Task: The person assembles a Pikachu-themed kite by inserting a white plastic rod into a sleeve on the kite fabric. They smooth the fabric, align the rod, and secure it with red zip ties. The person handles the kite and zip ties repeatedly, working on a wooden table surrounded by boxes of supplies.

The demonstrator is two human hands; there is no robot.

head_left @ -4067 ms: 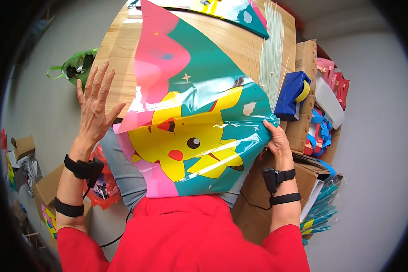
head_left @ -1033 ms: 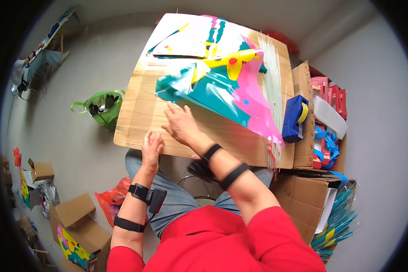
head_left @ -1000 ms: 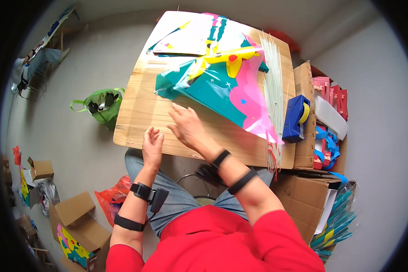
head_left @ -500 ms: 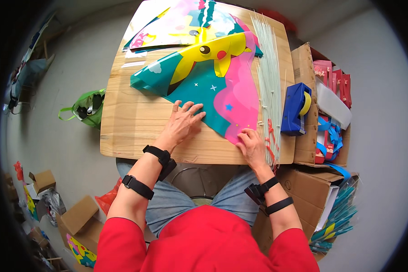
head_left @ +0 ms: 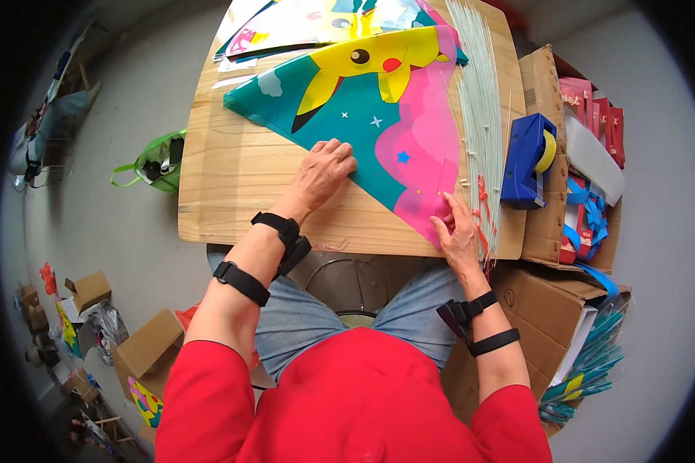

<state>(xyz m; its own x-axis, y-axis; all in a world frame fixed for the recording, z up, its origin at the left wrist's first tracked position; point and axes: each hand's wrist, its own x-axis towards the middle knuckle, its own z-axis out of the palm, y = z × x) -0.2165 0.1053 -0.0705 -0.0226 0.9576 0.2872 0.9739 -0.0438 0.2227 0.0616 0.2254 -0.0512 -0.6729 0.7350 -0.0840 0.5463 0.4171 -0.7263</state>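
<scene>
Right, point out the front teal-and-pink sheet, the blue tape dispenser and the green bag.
Front teal-and-pink sheet [head_left: 363, 110], head view: on its teal part.
Blue tape dispenser [head_left: 523, 158], head view: on its blue body.
Green bag [head_left: 167, 182], head view: on its side, below the opening.

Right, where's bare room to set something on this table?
The largest bare patch of table lies between its left edge, the printed sheet and the left hand. A smaller one lies between that hand, the sheet and the right hand. Crowded: the far side, with other sheets, and the right, with thin sticks.
</scene>
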